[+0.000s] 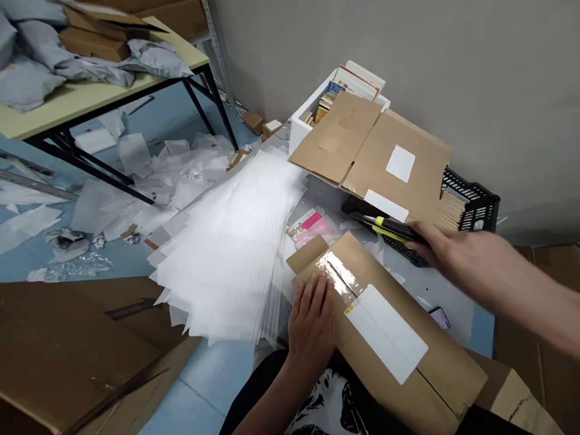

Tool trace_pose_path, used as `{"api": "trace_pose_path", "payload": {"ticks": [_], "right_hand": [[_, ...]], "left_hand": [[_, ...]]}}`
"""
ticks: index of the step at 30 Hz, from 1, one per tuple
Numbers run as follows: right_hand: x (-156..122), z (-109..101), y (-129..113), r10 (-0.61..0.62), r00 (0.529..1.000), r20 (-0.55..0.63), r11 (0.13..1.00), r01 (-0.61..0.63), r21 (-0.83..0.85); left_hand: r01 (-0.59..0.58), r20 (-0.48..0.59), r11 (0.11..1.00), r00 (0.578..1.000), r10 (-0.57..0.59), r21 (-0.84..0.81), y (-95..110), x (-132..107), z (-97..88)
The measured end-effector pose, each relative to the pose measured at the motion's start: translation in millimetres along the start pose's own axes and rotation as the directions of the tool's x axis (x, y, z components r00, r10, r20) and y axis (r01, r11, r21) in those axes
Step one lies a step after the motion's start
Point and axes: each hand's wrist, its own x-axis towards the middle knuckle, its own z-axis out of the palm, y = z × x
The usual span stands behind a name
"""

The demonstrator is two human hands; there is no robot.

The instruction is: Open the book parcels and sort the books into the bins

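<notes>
My left hand (pixel 313 314) lies flat on the near left end of a long cardboard box (pixel 385 284), its fingers reaching the clear tape. A white label (pixel 386 334) sits across the box's top seam, and a small end flap (pixel 307 254) sticks out at the far left. My right hand (pixel 432 241) is closed around a black and yellow utility knife (pixel 389 228), held above the box with the blade pointing left. Behind the knife lies a flattened cardboard piece (pixel 362 145) with two white labels.
A fanned stack of white foam sheets (pixel 231 248) is on the left. A white bin (pixel 296 130) of books and a black crate (pixel 483 202) stand at the back. A phone (pixel 439 318) lies at right. Grey parcels (pixel 36 78) cover a side table (pixel 136 90); a large carton (pixel 67 338) is lower left.
</notes>
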Motion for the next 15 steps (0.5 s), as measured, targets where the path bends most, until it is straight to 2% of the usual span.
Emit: {"api": "trace_pose_path", "payload": {"ticks": [5, 11, 13, 15], "right_hand": [[-17.6, 12.2, -55.0, 0.135, 0.977, 0.165, 0.991, -0.132, -0.027], [-20.5, 14.0, -92.7, 0.190, 0.889, 0.416, 0.979, -0.203, -0.013], [-20.6, 15.6, -102.2, 0.213, 0.868, 0.448, 0.972, -0.233, -0.011], [-20.9, 19.3, -110.6, 0.232, 0.867, 0.440, 0.968, -0.251, -0.016]], "left_hand": [[-0.025, -0.032, 0.997, 0.999, 0.022, -0.073, 9.1, 10.8, 9.9], [-0.031, -0.070, 0.991, 0.997, 0.022, -0.130, 13.0, 12.0, 13.5], [-0.030, -0.076, 0.990, 0.997, 0.019, -0.139, 12.4, 10.8, 14.0], [-0.035, -0.076, 0.989, 0.997, 0.024, -0.145, 11.2, 9.7, 14.7]]}}
